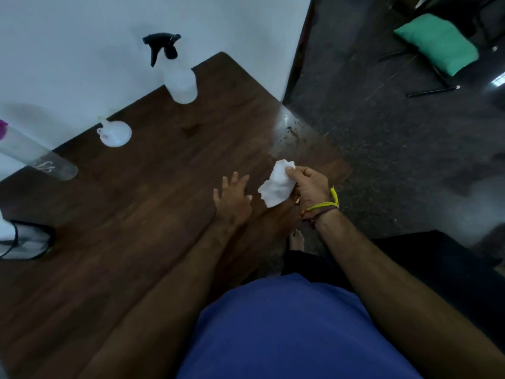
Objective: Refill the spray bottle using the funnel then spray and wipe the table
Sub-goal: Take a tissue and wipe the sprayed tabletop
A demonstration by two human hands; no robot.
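While my right grip (pixel 307 187) pinches a crumpled white paper tissue (pixel 277 186) between thumb and curled fingers, I can see the tissue held just above the dark brown wooden tabletop (pixel 142 203), near its right edge. A yellow thread band (pixel 326 205) and a darker one circle that wrist. My left grip (pixel 232 198) is released: its fingers are spread and straight, palm down, close over the wood just beside the tissue; I cannot tell whether it touches the surface.

Well apart from both, at the far end of the tabletop by the white wall (pixel 82 50), the clear plastic spray bottle with a black trigger head (pixel 179 72) stands upright. To its left, the white plastic funnel (pixel 114 132) sits on the wood with its wide mouth down and spout up. Further left lies a clear bottle with a purple cap (pixel 35 151), seen at a slant at the frame edge. A white cloth with dark trim (pixel 24 239) rests at the left edge.

A wet-looking sheen (pixel 287 127) marks the wood between the spray bottle and the tissue. On the dark floor (pixel 382 132) beyond, a teal cushion (pixel 437 42) lies.
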